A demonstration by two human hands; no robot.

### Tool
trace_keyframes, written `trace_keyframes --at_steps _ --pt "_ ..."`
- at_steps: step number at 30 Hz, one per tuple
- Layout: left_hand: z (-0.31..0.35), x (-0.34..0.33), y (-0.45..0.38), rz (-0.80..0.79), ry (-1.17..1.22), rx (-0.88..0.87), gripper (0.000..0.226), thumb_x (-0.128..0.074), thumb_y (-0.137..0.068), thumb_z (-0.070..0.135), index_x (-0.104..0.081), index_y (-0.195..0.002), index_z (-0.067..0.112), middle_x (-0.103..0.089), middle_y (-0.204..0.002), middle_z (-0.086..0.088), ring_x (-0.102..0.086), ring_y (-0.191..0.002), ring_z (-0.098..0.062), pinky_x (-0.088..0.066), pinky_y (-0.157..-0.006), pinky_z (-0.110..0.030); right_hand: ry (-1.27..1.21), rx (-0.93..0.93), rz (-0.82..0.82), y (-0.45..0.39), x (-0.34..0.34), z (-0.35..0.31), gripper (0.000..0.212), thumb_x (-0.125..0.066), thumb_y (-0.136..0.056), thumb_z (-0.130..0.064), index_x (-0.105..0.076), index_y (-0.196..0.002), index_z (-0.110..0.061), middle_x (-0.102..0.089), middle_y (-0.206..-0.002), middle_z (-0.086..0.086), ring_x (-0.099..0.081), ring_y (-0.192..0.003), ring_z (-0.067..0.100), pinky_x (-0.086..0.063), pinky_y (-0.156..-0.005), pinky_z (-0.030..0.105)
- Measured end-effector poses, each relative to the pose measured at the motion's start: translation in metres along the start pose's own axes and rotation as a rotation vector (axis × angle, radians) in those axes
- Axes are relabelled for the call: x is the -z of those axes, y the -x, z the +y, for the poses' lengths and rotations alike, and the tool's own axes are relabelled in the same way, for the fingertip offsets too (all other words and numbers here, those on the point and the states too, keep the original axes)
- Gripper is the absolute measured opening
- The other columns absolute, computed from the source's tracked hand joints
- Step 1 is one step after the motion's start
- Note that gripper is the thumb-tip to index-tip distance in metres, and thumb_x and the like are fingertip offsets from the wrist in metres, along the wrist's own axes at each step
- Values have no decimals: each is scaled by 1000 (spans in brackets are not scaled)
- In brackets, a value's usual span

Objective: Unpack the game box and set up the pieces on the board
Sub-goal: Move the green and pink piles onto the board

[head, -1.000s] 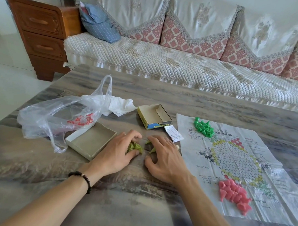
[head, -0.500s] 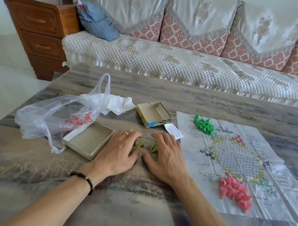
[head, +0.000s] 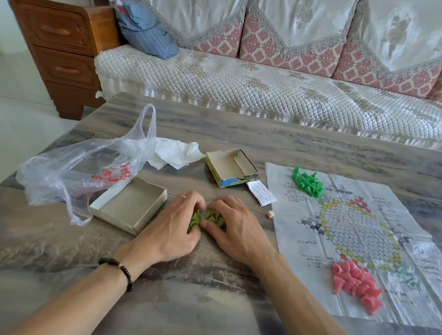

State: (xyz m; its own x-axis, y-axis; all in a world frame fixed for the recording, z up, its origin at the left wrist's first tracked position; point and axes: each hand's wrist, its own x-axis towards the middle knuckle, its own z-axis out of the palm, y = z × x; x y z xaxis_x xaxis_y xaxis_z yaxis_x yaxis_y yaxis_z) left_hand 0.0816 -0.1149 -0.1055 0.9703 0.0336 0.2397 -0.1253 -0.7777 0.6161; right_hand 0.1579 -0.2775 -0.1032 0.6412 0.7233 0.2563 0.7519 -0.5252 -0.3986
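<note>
While the plastic bag (head: 74,172) lies slack at the far left of the surface (head: 235,305), with a crumpled white paper (head: 176,153) just behind it, the open grey box tray (head: 129,208) sits touching the bag's near edge and looks emptied. Just right of the tray, the left hand (head: 172,230) and the right hand (head: 234,229) meet, fingers curled inward around a small heap of olive-green pieces (head: 205,218), which they cup between them on the bare surface. Beyond the hands stands the other box half (head: 231,171), blue and yellow on its side, with a small printed slip (head: 261,196) near it and a tiny pale object (head: 270,214) I cannot identify. Further right lies the paper board (head: 362,237), with a cluster of bright green pieces (head: 307,184) at its far corner and a pile of pink pieces (head: 356,282) at its near edge.

Unpacking seems finished; the step in hand appears to be gathering the olive-green set. The next move likely calls for carrying that heap rightward onto the board without scattering it, then standing each colour on its own zone.
</note>
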Motion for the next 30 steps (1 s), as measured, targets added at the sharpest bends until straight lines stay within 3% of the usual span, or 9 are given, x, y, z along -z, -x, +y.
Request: trace_keyframes --at_steps 3,6,10,12,16,20,23,27,30 --pt "0 -1 0 9 28 1 39 -59 -80 5 -36 -98 30 -51 -96 11 -49 -94 -5 -39 -80 -20 -82 -30 44 1 0 3 20 -63 -85 -35 -60 -98 -19 -58 -101 -4 -51 -96 14 -47 -80 31" --pt "1 -1 1 9 21 11 40 -59 -82 6 -41 -112 26 -52 -105 11 -47 -103 -2 -35 -88 -14 -82 -69 101 6 1 4 13 -63 -84 -29 -56 -88 -18 -57 -91 -5 -51 -87 12 -48 -76 32" --pt "1 -3 0 67 -149 -39 28 -58 -80 15 -50 -108 18 -53 -103 9 -42 -103 -11 -33 -89 -21 -37 -79 23 10 4 1 50 -58 -84 -35 -45 -131 -23 -53 -113 -5 -47 -105 12 -43 -88 25" --pt "-2 -3 -2 74 -174 -63 20 -57 -79 17 -51 -98 18 -55 -96 7 -43 -97 -14 -38 -85 -28 3 -52 -1 8 1 -1 52 -55 -87 -38 -44 -137 -27 -50 -120 -5 -44 -110 14 -43 -91 27" --pt "-6 -4 -2 95 -123 -97 21 -63 -79 8 -50 -90 20 -55 -86 11 -46 -90 -12 -38 -78 -26 38 4 76 5 -4 3 24 -56 -91 -38 -66 -101 -19 -57 -107 -1 -51 -100 19 -49 -84 34" --pt "-5 -5 -2 96 -148 -146 18 -62 -79 7 -50 -87 18 -53 -84 11 -44 -85 -12 -37 -76 -24 80 -32 144 9 -4 3 22 -57 -87 -37 -60 -87 -16 -57 -94 -2 -52 -91 19 -49 -77 35" --pt "-5 -7 -3 111 -293 -142 12 -51 -80 22 -55 -91 20 -52 -91 8 -45 -87 -16 -41 -78 -33 134 -91 174 13 -3 0 24 -55 -82 -38 -54 -90 -16 -55 -92 -1 -50 -89 21 -48 -78 35" --pt "-3 -11 -5 129 -470 -84 19 -40 -83 37 -53 -88 24 -49 -96 4 -44 -87 -21 -40 -78 -40 212 -108 120 10 -3 -1 42 -45 -85 -51 -52 -120 -29 -53 -112 -2 -46 -103 22 -43 -88 35" --pt "-3 -12 -7 174 -463 -118 17 -42 -89 34 -50 -81 22 -49 -82 4 -44 -79 -21 -41 -69 -39 279 -92 136 8 -3 2 25 -43 -92 -44 -60 -99 -28 -54 -101 -5 -48 -93 20 -42 -81 36"
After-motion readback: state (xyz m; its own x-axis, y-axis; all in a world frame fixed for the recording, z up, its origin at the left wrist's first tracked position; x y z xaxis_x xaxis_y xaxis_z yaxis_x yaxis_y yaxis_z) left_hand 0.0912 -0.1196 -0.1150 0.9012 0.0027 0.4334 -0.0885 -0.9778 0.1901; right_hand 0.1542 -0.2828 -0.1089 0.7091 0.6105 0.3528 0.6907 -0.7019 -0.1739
